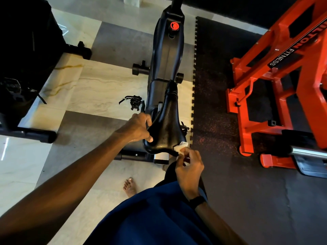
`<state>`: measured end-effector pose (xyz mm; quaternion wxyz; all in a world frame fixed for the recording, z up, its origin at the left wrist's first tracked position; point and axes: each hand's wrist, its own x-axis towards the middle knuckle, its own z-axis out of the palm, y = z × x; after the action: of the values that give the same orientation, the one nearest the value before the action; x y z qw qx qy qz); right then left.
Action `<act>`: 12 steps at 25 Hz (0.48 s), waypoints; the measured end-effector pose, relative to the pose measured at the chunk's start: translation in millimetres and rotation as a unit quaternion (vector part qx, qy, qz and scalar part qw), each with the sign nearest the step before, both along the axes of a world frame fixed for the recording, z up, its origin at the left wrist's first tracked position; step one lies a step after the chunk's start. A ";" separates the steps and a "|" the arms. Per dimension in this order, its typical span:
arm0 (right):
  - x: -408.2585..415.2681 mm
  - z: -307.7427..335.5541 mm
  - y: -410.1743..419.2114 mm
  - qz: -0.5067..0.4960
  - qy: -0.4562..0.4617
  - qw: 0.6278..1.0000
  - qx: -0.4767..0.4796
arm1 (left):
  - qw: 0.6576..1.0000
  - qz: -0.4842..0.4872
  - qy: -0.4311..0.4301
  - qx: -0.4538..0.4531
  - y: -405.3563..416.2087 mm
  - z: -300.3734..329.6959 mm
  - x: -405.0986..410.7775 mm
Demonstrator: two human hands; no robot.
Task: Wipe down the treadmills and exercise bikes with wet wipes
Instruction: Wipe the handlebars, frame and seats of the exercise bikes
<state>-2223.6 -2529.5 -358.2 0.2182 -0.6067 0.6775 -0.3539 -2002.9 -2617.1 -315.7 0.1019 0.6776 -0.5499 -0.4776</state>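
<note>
Right now the person is steadying the black saddle (165, 128) of the exercise bike (167, 55) with the left hand (137, 128), whose fingers and thumb are curling round the saddle's left rear edge. Just across from that hold, the right hand (189, 167) is pinching a small folded wet wipe (179, 147) between fingertips and thumb and pressing it against the saddle's right rear corner. Beyond both hands, the saddle's nose is pointing toward the frame and its red knob (174, 26). Judging from this, the wipe is bunching into a small wad, so it could be skipping patches of the saddle or slipping out of the light pinch; a hard push might also be twisting the saddle against the steadying hold.
</note>
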 end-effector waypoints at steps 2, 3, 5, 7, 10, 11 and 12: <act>8.1 4.7 6.3 0.010 -0.015 1.000 0.012 | 1.000 0.000 -0.002 0.001 -0.2 -1.0 0.3; 9.9 9.0 5.0 0.024 -0.018 1.000 0.009 | 1.000 -0.001 -0.002 0.002 -0.6 -2.1 0.5; 10.2 22.8 -12.2 0.033 -0.009 0.999 -0.023 | 1.000 -0.007 0.002 0.003 -0.3 -2.8 1.2; 9.7 35.1 -57.0 0.038 -0.002 0.998 -0.050 | 1.000 -0.006 0.005 0.003 1.9 -2.5 2.1; 21.3 45.9 -135.0 0.136 0.023 0.990 -0.025 | 1.000 -0.004 0.005 -0.005 3.0 -2.2 1.8; 26.6 45.0 -147.0 0.175 0.042 0.983 -0.022 | 1.000 -0.005 0.005 -0.009 4.1 -0.9 1.2; 29.4 43.1 -150.3 0.204 0.053 0.977 -0.025 | 1.000 -0.006 0.004 -0.013 5.5 -0.5 0.9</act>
<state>-2194.2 -2679.8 -315.1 0.2344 -0.7550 0.5412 -0.2866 -2002.0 -2611.6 -316.2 0.1097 0.6707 -0.5597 -0.4742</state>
